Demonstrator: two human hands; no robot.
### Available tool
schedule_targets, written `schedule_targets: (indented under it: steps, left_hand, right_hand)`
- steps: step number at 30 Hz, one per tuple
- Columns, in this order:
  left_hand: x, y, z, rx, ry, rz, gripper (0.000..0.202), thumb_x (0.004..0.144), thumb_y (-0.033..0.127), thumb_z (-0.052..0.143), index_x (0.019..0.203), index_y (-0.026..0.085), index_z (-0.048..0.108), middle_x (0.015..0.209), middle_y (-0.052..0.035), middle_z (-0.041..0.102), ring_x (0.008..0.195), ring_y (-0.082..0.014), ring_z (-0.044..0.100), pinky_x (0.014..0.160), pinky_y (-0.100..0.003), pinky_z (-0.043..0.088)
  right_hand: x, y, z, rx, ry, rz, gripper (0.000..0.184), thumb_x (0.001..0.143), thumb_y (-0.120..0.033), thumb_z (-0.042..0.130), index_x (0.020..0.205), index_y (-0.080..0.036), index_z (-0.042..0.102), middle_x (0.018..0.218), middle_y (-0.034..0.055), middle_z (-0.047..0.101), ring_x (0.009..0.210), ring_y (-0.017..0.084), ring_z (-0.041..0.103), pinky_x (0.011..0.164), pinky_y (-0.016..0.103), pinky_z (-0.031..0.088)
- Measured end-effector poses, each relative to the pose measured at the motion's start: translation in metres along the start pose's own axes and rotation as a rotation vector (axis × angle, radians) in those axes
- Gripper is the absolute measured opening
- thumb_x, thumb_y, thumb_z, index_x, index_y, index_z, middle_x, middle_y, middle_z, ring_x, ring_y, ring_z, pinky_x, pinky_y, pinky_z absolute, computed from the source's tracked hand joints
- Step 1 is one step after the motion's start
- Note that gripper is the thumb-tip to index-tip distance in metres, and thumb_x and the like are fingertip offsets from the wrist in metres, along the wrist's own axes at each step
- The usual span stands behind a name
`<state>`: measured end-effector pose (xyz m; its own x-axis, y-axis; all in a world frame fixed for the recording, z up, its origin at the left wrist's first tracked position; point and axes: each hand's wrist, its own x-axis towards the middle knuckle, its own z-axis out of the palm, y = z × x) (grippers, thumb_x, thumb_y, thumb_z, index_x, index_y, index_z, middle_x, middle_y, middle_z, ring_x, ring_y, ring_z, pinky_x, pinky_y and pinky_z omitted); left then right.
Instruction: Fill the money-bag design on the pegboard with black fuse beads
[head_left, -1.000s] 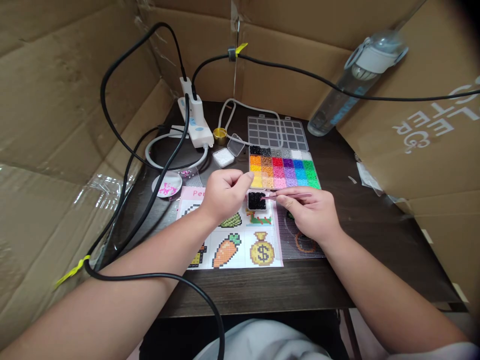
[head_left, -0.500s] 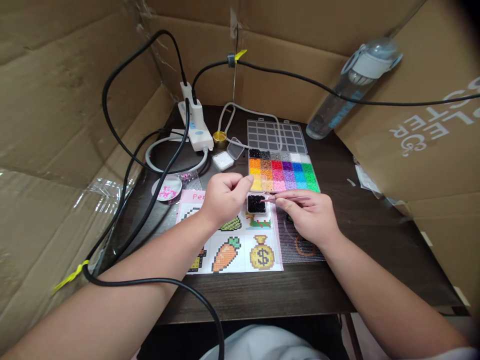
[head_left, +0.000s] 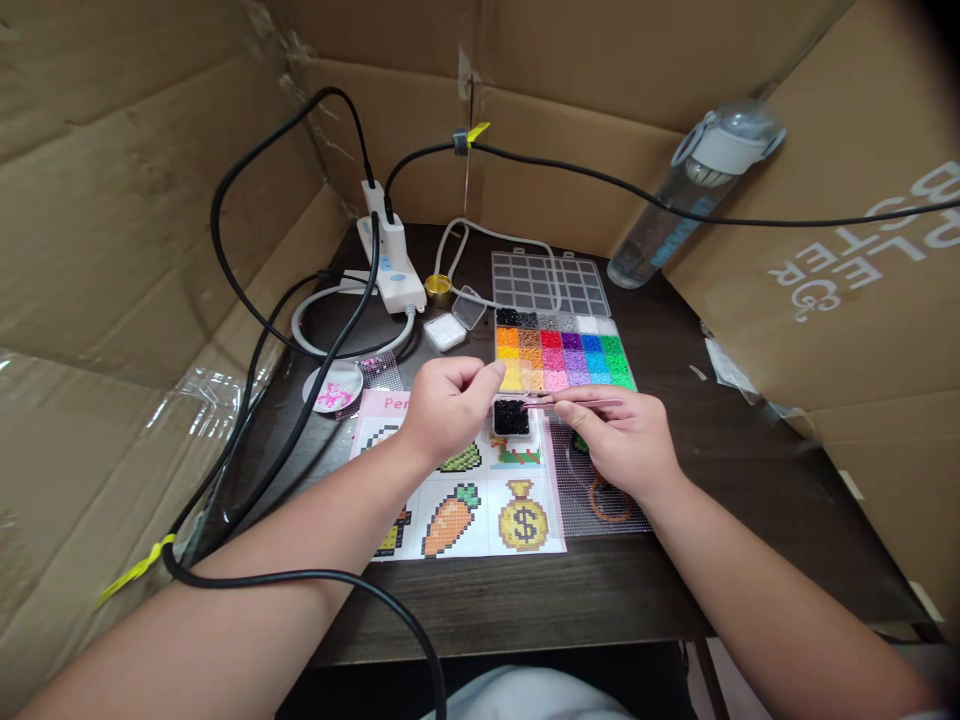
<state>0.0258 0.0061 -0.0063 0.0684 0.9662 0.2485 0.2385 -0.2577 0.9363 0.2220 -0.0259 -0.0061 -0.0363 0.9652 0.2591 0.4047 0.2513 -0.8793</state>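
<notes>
Pinched between the fingers of my right hand (head_left: 626, 430) is a pair of pinkish tweezers (head_left: 577, 403), whose tips reach the small clear box of black beads (head_left: 511, 418). My left hand (head_left: 454, 405) is closed, thumb against curled fingers, just left of that box; what it holds, if anything, is hidden. Beneath the hands lies a pattern sheet (head_left: 480, 540) with pixel pictures, among them a carrot and a money bag. A clear pegboard (head_left: 581, 515) extends under my right hand, with an orange ring of beads and a green piece on it, partly covered.
Behind the hands stands an open bead case (head_left: 571, 340) with many colours. A lidded box of white beads (head_left: 445, 331), a gold tape roll (head_left: 438, 289) and a power strip (head_left: 397, 270) are farther back. A black cable (head_left: 300, 577) crosses over my left forearm. A water bottle (head_left: 686, 200) leans at right.
The whole view has shifted slightly, so things sit a little lower in the picture. Both hands keep nearly the same pose, and the tweezer tips stay at the black beads.
</notes>
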Motion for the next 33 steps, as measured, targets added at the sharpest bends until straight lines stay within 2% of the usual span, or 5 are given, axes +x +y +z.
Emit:
schedule_targets:
  steps: [20, 27, 33]
  left_hand:
    - [-0.001, -0.001, 0.001, 0.021, -0.003, -0.006, 0.048, 0.082, 0.033, 0.054, 0.046, 0.019, 0.025, 0.047, 0.0046, 0.020, 0.046, -0.0072, 0.021, 0.044, -0.027, 0.017]
    - [-0.001, 0.000, 0.002, 0.018, 0.004, 0.011, 0.047, 0.082, 0.031, 0.055, 0.042, 0.018, 0.032, 0.042, 0.0049, 0.025, 0.043, -0.0068, 0.024, 0.042, -0.026, 0.019]
    - [0.000, 0.000, 0.001, 0.024, 0.025, 0.025, 0.048, 0.080, 0.028, 0.056, 0.042, 0.018, 0.029, 0.043, 0.0048, 0.022, 0.045, -0.0067, 0.022, 0.043, -0.025, 0.018]
  right_hand:
    - [0.001, -0.003, 0.000, 0.024, 0.025, 0.043, 0.006, 0.077, -0.023, 0.073, 0.079, -0.021, 0.078, 0.080, 0.0032, 0.080, 0.073, 0.020, 0.076, 0.069, 0.031, 0.064]
    - [0.000, -0.005, -0.005, 0.015, 0.156, 0.007, 0.002, 0.075, -0.020, 0.075, 0.076, -0.021, 0.077, 0.073, 0.0019, 0.078, 0.068, 0.018, 0.075, 0.064, 0.029, 0.063]
    - [-0.011, -0.019, -0.035, 0.050, 0.323, -0.055, 0.006, 0.076, -0.025, 0.079, 0.082, -0.023, 0.077, 0.078, 0.0036, 0.078, 0.068, 0.019, 0.074, 0.063, 0.031, 0.063]
